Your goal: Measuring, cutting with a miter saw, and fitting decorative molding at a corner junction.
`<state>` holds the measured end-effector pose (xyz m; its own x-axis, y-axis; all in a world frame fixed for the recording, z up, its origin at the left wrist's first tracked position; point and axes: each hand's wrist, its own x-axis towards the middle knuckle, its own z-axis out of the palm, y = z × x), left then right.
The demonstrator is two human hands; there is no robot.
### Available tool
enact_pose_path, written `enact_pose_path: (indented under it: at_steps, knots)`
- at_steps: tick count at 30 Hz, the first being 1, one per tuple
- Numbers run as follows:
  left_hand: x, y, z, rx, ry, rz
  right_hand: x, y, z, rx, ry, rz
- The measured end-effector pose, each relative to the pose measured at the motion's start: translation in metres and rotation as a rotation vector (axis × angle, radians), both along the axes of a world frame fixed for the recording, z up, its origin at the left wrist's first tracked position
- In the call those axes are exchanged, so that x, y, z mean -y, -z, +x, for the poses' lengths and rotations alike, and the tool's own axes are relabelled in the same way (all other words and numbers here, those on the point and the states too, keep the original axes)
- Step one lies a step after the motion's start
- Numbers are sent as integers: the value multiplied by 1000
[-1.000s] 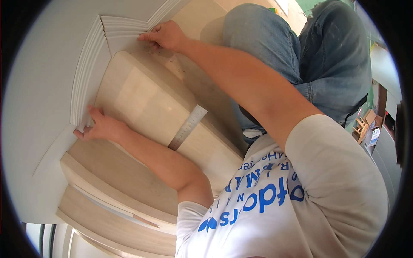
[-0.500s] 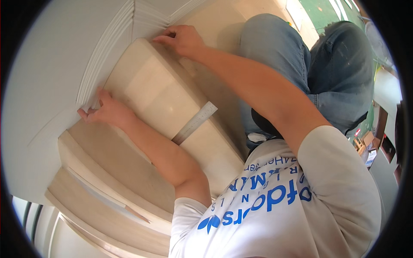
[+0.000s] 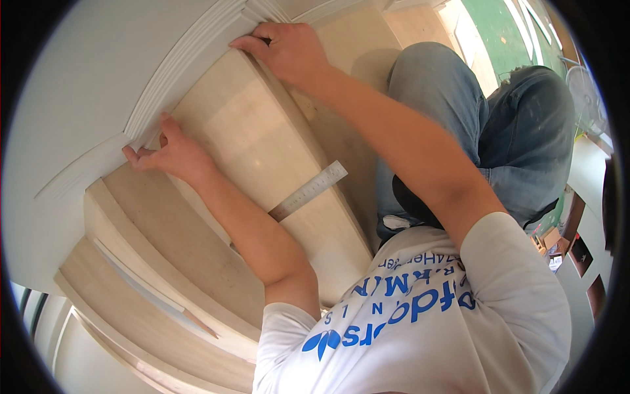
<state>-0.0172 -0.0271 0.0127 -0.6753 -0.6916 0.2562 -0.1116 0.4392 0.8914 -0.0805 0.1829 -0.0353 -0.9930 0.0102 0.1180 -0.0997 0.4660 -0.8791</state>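
A white ridged moulding (image 3: 174,65) runs along the white wall above a pale wooden stair tread (image 3: 231,105). My left hand (image 3: 176,152) grips the moulding at its lower part, index finger raised along it and the other fingers bent at its edge. My right hand (image 3: 292,56) is closed at the moulding's upper corner, thumb reaching toward the wall; its fingertips are partly hidden. A steel ruler (image 3: 308,188) lies across the tread beside my left forearm, one part of it hidden by that arm.
Curved pale steps (image 3: 147,213) descend at the lower left. My bent legs in jeans (image 3: 433,98) occupy the right side, on a wooden landing (image 3: 341,46). Beyond are a green floor (image 3: 485,36), a fan (image 3: 584,98) and a small heap of cardboard and wood scraps (image 3: 550,241).
The view has shifted, so the stairs, wall and hands appear higher and farther right. Both hands remain at the moulding; the ruler still lies on the tread.
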Motion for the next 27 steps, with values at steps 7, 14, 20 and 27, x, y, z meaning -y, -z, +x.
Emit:
enact_pose_path:
  at_steps: [7,14,20,27]
  knots:
    - [-8,-9,0,-8,26,38,-4,-5,3,37,-15,-55]
    - [-12,-12,3,16,10,85,-9,-8,0,73,-38,-24]
    - [-11,-11,1,-2,28,98,-3,-25,8,-820,26,51]
    - [-12,-10,3,-6,17,66,2,-48,10,-946,71,431]
